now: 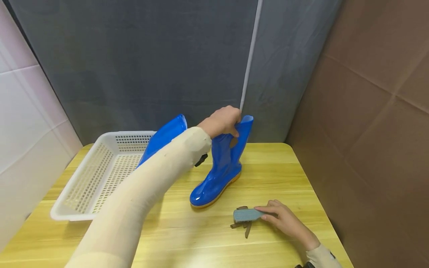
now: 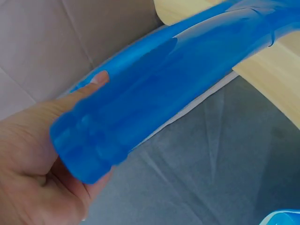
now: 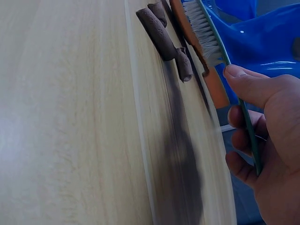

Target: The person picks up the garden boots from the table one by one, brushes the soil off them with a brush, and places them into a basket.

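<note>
My left hand (image 1: 222,121) grips the top of a blue rubber boot's shaft; the boot (image 1: 219,178) stands on the table with its toe toward the near left. The left wrist view shows the thumb of this hand (image 2: 42,164) against the shaft (image 2: 164,89). A brown patch (image 1: 233,142) shows high on the boot. My right hand (image 1: 285,219) holds a scrub brush (image 1: 246,215) by its thin handle, just above several brown strips (image 1: 248,232) on the table. Pale bristles (image 3: 201,26) face down toward the strips in the right wrist view.
A white perforated basket (image 1: 73,186) stands on the left of the table (image 1: 268,178). A second blue boot (image 1: 165,137) slants up at the basket's right side, partly hidden by my left arm. Grey fabric (image 1: 151,67) closes the back, brown fabric (image 1: 368,111) the right.
</note>
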The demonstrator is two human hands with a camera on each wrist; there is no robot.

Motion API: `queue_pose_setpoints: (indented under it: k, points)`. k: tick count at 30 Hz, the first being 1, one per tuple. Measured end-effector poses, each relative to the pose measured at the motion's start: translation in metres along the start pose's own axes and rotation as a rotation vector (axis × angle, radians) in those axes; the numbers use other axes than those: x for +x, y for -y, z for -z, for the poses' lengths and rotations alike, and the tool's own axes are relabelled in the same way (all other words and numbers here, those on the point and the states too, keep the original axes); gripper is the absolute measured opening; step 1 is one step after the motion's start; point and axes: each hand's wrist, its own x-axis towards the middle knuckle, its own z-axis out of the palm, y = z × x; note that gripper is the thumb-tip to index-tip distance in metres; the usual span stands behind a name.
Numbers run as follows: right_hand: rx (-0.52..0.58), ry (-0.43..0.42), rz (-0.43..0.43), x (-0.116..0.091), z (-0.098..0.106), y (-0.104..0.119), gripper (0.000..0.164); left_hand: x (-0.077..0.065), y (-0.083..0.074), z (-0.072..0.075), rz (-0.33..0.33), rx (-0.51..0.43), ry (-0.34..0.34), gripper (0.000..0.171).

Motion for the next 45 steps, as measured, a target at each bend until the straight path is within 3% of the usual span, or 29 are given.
queue_pose_setpoints:
  k: [5, 9, 14, 20, 28, 34, 45]
  points:
    - [-0.002, 0.0, -0.006, 0.001, 0.0, 0.0, 0.036, -0.002, 0.001, 0.005, 0.108, -0.056, -0.005, 0.022]
    - [-0.009, -0.001, -0.004, 0.001, 0.0, 0.001, 0.036, -0.005, 0.002, 0.009, 0.203, -0.135, -0.001, 0.036]
    - [-0.018, -0.003, 0.004, 0.001, 0.001, 0.0, 0.036, -0.007, 0.001, 0.016, 0.331, -0.263, 0.035, 0.036]
    - [-0.026, 0.003, 0.014, 0.001, 0.004, 0.001, 0.036, -0.004, -0.004, 0.026, 0.439, -0.33, 0.041, 0.044]
    - [-0.014, -0.012, 0.042, 0.002, 0.006, 0.003, 0.036, -0.004, -0.001, 0.019, 0.518, -0.391, 0.087, 0.032]
    - [-0.033, -0.026, 0.042, 0.003, 0.005, 0.002, 0.035, -0.006, 0.006, 0.019, 0.506, -0.403, 0.05, 0.028]
    - [-0.037, -0.005, 0.021, 0.004, 0.005, 0.003, 0.035, -0.009, 0.012, 0.021, 0.537, -0.406, 0.059, 0.03]
